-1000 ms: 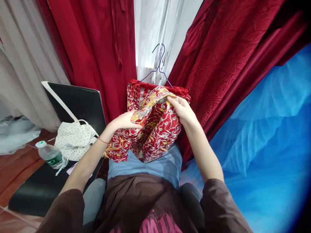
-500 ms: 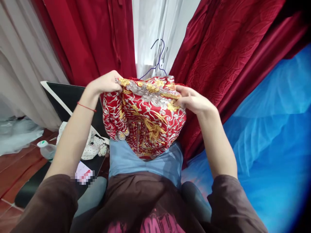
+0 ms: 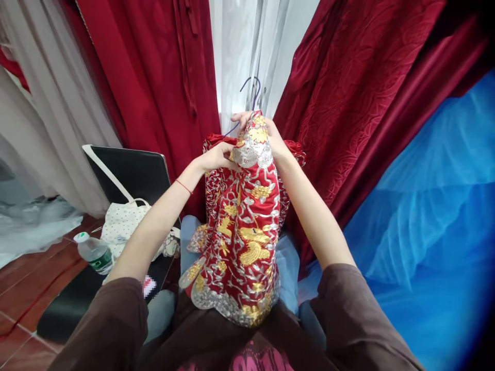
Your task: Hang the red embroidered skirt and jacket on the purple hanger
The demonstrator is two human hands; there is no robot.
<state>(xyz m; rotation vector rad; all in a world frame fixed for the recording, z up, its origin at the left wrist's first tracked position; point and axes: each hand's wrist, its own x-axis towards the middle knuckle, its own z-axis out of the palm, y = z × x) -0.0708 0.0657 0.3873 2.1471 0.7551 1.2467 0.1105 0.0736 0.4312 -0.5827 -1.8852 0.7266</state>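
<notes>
A red embroidered jacket (image 3: pixel 251 216) with gold and silver patterns hangs down over my lap, its scalloped silver hem lowest. My left hand (image 3: pixel 218 157) grips the jacket's upper edge from the left, fingertips partly hidden by the cloth. My right hand (image 3: pixel 273 135) is closed around the top of the same edge, with fingers showing behind it. The cloth is gathered and pointed between the two hands. A purple wire hanger (image 3: pixel 255 90) rises behind the jacket, its hook uppermost; its lower part is hidden by the cloth.
On the left are a black chair (image 3: pixel 129 172), a dotted white cloth bag (image 3: pixel 124 221) and a plastic bottle (image 3: pixel 95 252). Dark red curtains (image 3: pixel 154 62) hang in front. Blue tulle (image 3: pixel 421 206) spreads along the right side.
My hands have come together from the jacket's two sides toward its middle. The spread upper edge is now bunched, and the body of the jacket drops nearer to me.
</notes>
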